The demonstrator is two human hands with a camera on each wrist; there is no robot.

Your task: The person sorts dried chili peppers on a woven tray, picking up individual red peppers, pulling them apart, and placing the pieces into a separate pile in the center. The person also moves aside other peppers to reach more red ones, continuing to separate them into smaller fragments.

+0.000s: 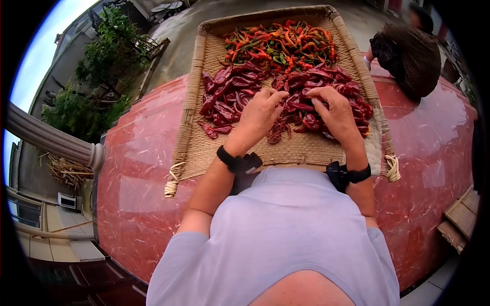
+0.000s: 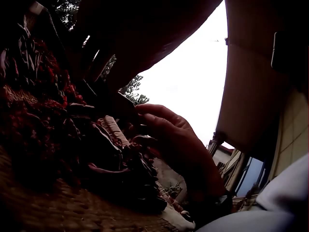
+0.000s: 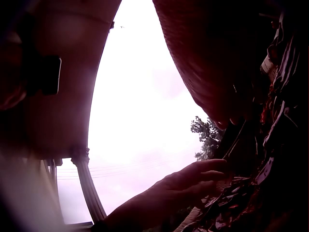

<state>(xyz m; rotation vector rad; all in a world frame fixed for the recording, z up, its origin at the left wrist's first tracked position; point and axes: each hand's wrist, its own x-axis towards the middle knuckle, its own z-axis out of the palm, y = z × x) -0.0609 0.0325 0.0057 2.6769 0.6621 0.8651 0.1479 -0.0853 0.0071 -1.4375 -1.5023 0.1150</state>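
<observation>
My left hand and right hand face each other over a heap of dark red dried chili peppers. Thumb and fingers of both hands are bent inward, pinching at a dark red chili pepper between them, partly covered by the fingertips. In the left wrist view the right hand reaches in with its fingertips at a dark, shaded piece. The left hand shows at the bottom of the right wrist view, its fingertips lost in shadow. The peppers lie in a shallow woven tray.
Smaller orange, red and green chilies fill the tray's far end. A crouching person in dark clothes is at the far right. The tray stands over a glossy red floor, with a column and planted bushes on the left.
</observation>
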